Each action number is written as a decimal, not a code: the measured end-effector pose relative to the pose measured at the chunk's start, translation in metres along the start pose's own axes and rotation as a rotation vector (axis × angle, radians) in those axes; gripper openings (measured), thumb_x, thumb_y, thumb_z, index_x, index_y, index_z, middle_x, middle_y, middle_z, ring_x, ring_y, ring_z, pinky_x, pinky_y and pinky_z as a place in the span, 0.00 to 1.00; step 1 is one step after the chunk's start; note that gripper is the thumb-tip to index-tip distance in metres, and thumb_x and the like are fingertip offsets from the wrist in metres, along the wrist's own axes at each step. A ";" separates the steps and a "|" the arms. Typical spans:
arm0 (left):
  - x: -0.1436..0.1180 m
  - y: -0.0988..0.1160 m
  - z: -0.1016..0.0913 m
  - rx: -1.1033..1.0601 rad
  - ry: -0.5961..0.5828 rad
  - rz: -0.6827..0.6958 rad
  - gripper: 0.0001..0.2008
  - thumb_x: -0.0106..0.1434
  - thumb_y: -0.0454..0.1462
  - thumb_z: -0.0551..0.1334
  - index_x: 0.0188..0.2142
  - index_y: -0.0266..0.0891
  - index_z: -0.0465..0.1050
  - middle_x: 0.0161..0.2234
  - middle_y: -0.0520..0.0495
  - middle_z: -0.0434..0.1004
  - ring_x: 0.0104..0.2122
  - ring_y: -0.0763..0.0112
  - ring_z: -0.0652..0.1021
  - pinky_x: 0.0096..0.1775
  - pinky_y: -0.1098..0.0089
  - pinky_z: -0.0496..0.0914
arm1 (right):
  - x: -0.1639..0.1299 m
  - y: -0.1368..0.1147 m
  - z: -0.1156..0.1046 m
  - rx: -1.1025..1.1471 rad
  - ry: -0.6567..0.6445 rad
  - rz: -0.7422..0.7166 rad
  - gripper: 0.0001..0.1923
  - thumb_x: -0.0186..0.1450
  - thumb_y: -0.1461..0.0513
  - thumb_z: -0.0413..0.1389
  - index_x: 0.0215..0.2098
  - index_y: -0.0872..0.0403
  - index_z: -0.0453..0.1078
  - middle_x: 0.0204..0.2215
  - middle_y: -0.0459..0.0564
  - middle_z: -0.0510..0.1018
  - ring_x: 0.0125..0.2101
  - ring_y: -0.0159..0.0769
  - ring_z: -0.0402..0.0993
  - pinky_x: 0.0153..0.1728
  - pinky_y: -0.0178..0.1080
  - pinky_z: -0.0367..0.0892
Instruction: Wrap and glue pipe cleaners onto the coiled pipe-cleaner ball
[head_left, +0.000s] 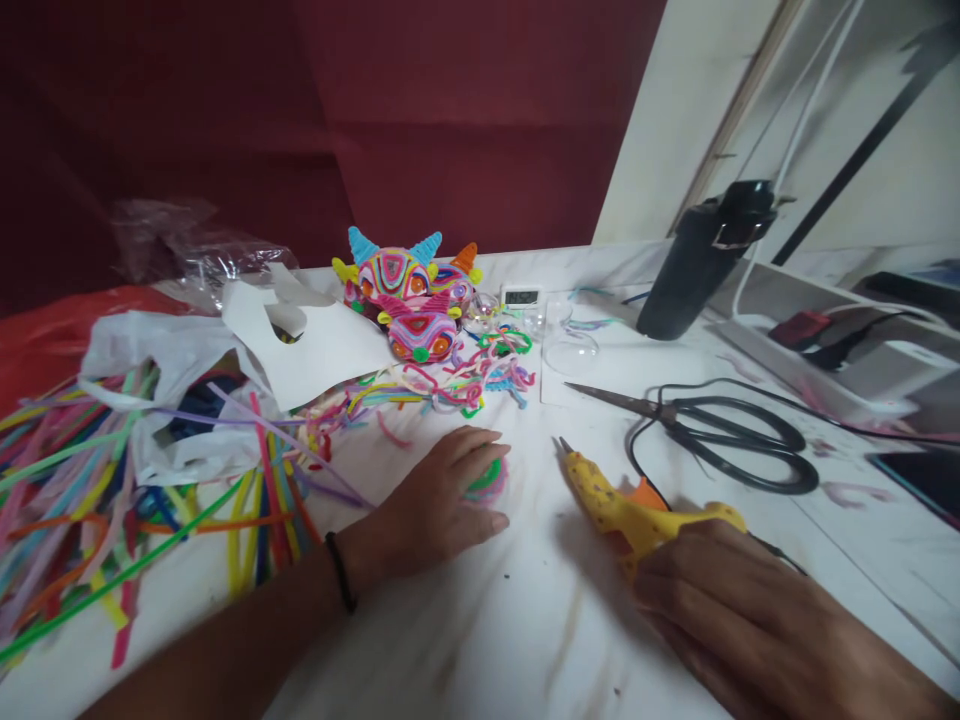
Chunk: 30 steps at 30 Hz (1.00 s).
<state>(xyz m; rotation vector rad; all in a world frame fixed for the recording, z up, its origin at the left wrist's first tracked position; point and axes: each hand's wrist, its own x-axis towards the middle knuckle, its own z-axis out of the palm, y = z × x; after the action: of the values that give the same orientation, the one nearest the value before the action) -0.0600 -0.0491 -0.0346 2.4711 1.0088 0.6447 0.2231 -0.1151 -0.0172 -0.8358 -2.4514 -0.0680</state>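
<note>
We press our left hand (439,495) flat, fingers spread, on a small coil (489,478) of green and pink pipe cleaner; it lies on the white table (525,620) near the middle, mostly hidden under the fingers. Our right hand (720,600) is closed around the handle of a yellow glue gun (622,505), speckled, with an orange trigger and its nozzle pointing up-left toward the coil, just apart from it. One pair of black scissors (720,430) lies beyond the gun. We count two finished horned figures (409,295) at the back, one dark bottle (697,262) tilted at right, and one small timer (520,296). Loose pipe cleaners (97,480) lie heaped at left, too many to count.
</note>
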 end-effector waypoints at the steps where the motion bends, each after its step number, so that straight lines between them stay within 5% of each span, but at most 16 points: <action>1: -0.001 0.000 -0.002 -0.010 -0.007 -0.005 0.30 0.60 0.42 0.62 0.60 0.38 0.57 0.61 0.36 0.59 0.61 0.58 0.61 0.61 0.57 0.58 | 0.001 -0.001 0.000 -0.007 -0.028 0.003 0.16 0.71 0.64 0.42 0.37 0.52 0.72 0.34 0.52 0.80 0.32 0.39 0.77 0.35 0.40 0.70; 9: -0.005 -0.010 -0.013 0.018 -0.018 -0.032 0.35 0.55 0.37 0.64 0.62 0.39 0.56 0.63 0.35 0.56 0.63 0.52 0.59 0.61 0.52 0.56 | 0.001 0.023 -0.010 -0.161 -0.075 0.063 0.15 0.70 0.63 0.44 0.43 0.53 0.72 0.40 0.56 0.79 0.38 0.42 0.78 0.35 0.43 0.75; 16: 0.000 -0.008 -0.016 0.014 -0.106 -0.059 0.32 0.56 0.37 0.63 0.61 0.38 0.59 0.62 0.35 0.60 0.62 0.55 0.62 0.60 0.53 0.59 | -0.015 0.046 0.008 -0.133 -0.194 0.146 0.14 0.69 0.63 0.46 0.49 0.52 0.69 0.46 0.56 0.77 0.45 0.45 0.75 0.43 0.48 0.72; 22: 0.001 -0.015 -0.018 -0.040 -0.052 -0.078 0.32 0.57 0.42 0.66 0.60 0.40 0.61 0.60 0.38 0.64 0.60 0.56 0.65 0.60 0.55 0.59 | -0.009 0.049 0.010 -0.117 -0.187 0.169 0.13 0.67 0.66 0.47 0.47 0.53 0.69 0.41 0.55 0.77 0.39 0.42 0.76 0.37 0.44 0.70; 30: 0.005 -0.008 -0.029 -0.511 0.120 -0.266 0.35 0.54 0.45 0.69 0.59 0.40 0.63 0.61 0.38 0.64 0.61 0.54 0.64 0.59 0.56 0.59 | -0.002 0.052 0.019 -0.124 -0.146 0.109 0.16 0.64 0.69 0.49 0.49 0.55 0.67 0.42 0.57 0.75 0.35 0.40 0.76 0.35 0.41 0.70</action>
<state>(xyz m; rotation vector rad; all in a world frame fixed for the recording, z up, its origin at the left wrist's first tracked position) -0.0770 -0.0348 -0.0135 1.8402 1.0383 0.8458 0.2460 -0.0701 -0.0411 -1.0606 -2.5526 -0.1242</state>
